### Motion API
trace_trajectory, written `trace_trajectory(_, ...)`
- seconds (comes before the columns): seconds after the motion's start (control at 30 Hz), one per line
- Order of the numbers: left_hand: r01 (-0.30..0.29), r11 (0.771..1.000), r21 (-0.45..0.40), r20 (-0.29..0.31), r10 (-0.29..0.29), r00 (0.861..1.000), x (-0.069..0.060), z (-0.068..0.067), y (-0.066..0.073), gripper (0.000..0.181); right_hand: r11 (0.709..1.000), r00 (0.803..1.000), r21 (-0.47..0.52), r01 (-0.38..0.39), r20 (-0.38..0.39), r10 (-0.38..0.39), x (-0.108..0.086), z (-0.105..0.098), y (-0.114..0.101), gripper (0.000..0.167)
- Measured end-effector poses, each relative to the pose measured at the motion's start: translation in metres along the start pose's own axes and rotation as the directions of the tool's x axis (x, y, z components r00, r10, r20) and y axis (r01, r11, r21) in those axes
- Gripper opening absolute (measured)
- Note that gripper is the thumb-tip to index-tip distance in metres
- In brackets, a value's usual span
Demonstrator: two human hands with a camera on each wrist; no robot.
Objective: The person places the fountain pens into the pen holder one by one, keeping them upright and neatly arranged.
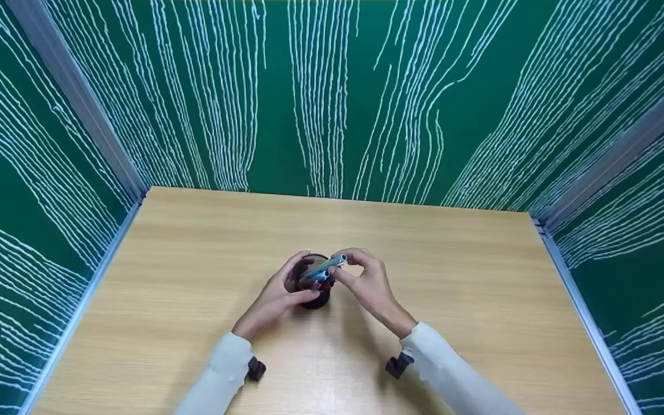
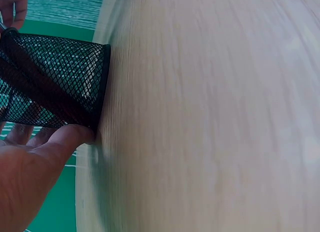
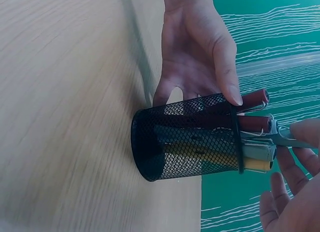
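A black mesh pen holder point(image 1: 313, 301) stands upright on the table, with my left hand point(image 1: 271, 298) gripping it, thumb on one side and fingers on the other. My right hand point(image 1: 371, 288) pinches a light blue pen point(image 1: 336, 261) at its upper end, above the rim. That pen slants, its lower part inside the holder. In the right wrist view, two dark red pens point(image 3: 256, 123), another light blue pen point(image 3: 260, 151) and a yellow pen point(image 3: 259, 164) stick out past the rim. The left wrist view shows the mesh side point(image 2: 65, 67) and dark pens through it.
The wooden table point(image 1: 222, 230) is light brown. Green panels point(image 1: 274, 115) with wavy white lines stand behind it and at both sides, joined by grey posts point(image 1: 81, 98). A black wrist mount point(image 1: 256, 369) hangs by the left sleeve, another point(image 1: 398, 365) by the right.
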State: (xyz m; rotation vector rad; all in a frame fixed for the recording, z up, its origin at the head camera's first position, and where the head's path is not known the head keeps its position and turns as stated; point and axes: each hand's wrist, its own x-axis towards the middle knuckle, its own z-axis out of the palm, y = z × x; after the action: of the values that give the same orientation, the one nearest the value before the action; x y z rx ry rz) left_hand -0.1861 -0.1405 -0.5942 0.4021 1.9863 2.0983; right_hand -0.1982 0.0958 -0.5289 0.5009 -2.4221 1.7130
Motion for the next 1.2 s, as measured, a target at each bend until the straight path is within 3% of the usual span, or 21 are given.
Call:
trace_trajectory(0.43, -0.004, 0.999, 0.051, -0.004, 0.004, 1.0, 0.001, 0.002, -0.003, 0.091, 1.0, 1.0, 0.01, -0.001, -0.005, 0.001, -0.001, 0.002, 0.001, 0.015)
trace_trajectory(0.67, 0.008, 1.0, -0.01, 0.012, -0.008, 1.0, 0.001, 0.002, -0.003, 0.09, 1.0, 1.0, 0.023, 0.018, -0.007, -0.018, -0.005, -0.007, 0.005, 0.016)
trace_trajectory(0.87, 0.018, 0.999, -0.047, 0.012, -0.017, 1.0, 0.005, 0.003, -0.003, 0.097, 1.0, 1.0, 0.006, 0.013, -0.025, -0.013, -0.011, -0.027, 0.012, 0.016)
trace_trajectory(0.97, 0.026, 1.0, -0.009, -0.007, -0.026, 1.0, 0.005, 0.003, -0.002, 0.104, 1.0, 1.0, -0.011, -0.01, -0.03, 0.009, -0.014, -0.039, 0.014, 0.015)
trace_trajectory(1.07, 0.036, 0.995, 0.094, -0.045, -0.031, 0.998, 0.001, 0.001, 0.003, 0.114, 0.999, 0.999, -0.038, -0.037, -0.019, 0.036, -0.018, -0.051, 0.015, 0.017)
trace_trajectory(1.2, 0.069, 0.96, 0.273, -0.102, -0.043, 0.994, -0.006, -0.005, 0.013, 0.117, 0.994, 0.998, -0.094, -0.059, 0.008, 0.06, -0.023, -0.069, 0.018, 0.023)
